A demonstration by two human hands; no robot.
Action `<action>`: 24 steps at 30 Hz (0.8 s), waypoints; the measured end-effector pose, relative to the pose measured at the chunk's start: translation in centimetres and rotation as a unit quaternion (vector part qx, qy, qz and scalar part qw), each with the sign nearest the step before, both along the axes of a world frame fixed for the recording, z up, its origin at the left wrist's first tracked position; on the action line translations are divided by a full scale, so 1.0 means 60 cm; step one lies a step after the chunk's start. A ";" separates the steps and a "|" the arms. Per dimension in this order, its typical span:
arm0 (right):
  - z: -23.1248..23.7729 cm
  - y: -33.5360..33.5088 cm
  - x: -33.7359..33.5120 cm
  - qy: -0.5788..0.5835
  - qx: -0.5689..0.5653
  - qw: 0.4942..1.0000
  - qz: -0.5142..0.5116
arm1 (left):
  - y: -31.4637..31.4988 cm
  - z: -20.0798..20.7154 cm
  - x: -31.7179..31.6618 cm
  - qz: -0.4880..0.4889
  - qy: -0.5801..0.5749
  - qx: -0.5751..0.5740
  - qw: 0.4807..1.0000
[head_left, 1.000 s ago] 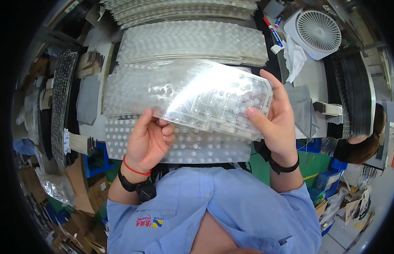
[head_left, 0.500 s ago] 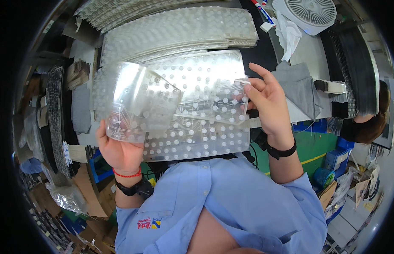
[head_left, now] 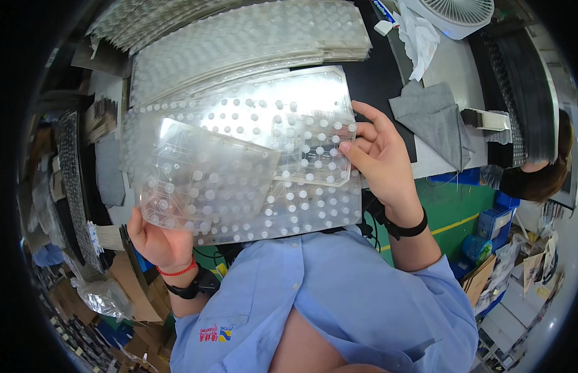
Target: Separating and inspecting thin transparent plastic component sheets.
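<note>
My left hand [head_left: 161, 247] holds the lower left corner of a clear keyboard membrane sheet [head_left: 205, 177], thumb at its edge and fingers beneath it. Fine circuit lines and pale round dots cover this film. My right hand [head_left: 382, 155] pinches the right edge of a clear dotted film [head_left: 314, 168] between thumb and fingers. The two films overlap near the middle; I cannot tell whether they are joined. Under both lies a larger dotted membrane sheet [head_left: 289, 217], with a bright reflection on the far part.
Behind lie stacks of membrane sheets [head_left: 251, 40]. At the right are a grey cloth [head_left: 432, 121], white tissue [head_left: 418, 37], a marker [head_left: 383, 11] and a white fan [head_left: 459, 15]. Keyboards [head_left: 71, 174] stand at the left. Another person [head_left: 543, 171] is at the far right.
The film in my left hand was curled up and now lies flatter and lower. My left hand has moved down and left; my right hand has shifted slightly left, still pinching its film.
</note>
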State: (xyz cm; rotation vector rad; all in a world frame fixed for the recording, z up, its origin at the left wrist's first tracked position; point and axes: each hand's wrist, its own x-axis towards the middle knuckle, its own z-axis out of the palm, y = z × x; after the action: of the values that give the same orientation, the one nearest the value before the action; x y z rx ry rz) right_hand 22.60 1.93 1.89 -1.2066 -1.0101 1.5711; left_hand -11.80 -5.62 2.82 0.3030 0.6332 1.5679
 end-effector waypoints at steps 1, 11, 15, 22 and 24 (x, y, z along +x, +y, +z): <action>0.000 -0.001 0.001 0.000 -0.003 1.000 -0.001 | -0.001 0.000 -0.004 -0.002 0.002 0.006 1.000; 0.051 0.012 -0.002 0.056 -0.006 0.998 -0.004 | -0.015 -0.027 -0.033 -0.026 -0.022 0.091 0.995; 0.076 0.049 0.001 0.083 -0.011 0.996 0.013 | -0.026 -0.038 -0.048 0.003 -0.018 0.112 0.994; 0.097 0.109 -0.021 0.111 0.027 0.993 0.023 | -0.038 -0.005 -0.056 0.091 0.025 0.061 0.994; 0.098 0.116 -0.024 0.096 0.037 0.994 0.027 | -0.044 -0.017 -0.068 0.011 -0.027 0.171 0.985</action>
State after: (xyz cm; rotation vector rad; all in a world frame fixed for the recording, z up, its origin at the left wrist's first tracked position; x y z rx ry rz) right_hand 21.16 8.91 7.75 -0.9652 -0.9726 1.6435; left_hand -15.91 -8.24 1.78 0.5098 0.3226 1.6989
